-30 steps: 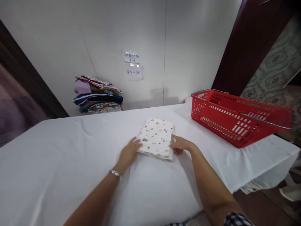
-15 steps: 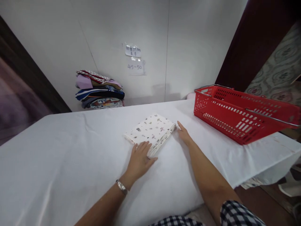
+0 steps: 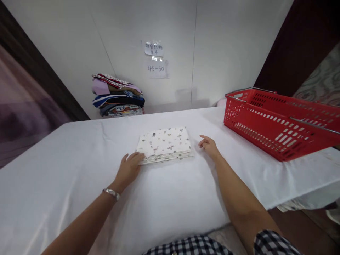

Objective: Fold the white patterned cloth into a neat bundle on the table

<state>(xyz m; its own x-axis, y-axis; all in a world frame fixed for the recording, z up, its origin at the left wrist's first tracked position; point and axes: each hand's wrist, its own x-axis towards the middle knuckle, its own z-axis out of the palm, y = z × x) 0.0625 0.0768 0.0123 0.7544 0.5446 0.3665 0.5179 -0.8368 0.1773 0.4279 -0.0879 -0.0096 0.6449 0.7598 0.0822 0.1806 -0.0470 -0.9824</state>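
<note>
We see a folded cloth, white with small scattered printed figures, lying flat on the white table cover near the middle of the table. Its long axis runs left to right across our view, roughly parallel to the near table edge; the stacked folded layers show along its near side, and its short sides face left and right.

Our left hand rests palm down on the table cover at the cloth's near left corner, fingers loosely spread, their tips touching the cloth's edge. It pinches nothing. A metal bracelet sits on that wrist. Our right hand lies on the table cover just beside the cloth's right side, apart from it, with the fingers loosely curled and the forefinger stretched out towards the cloth. It holds nothing.

On the white wall behind the table we see two paper notes stuck one above the other. The lower one reads "45-50" in handwriting; the upper one bears handwritten characters too small for us to read. We make out no brand or label on the cloth.

A pile of folded clothes in mixed colours stands against the wall at the far left of the table. A red plastic basket with metal handles stands on the table's right end, well apart from the cloth.
</note>
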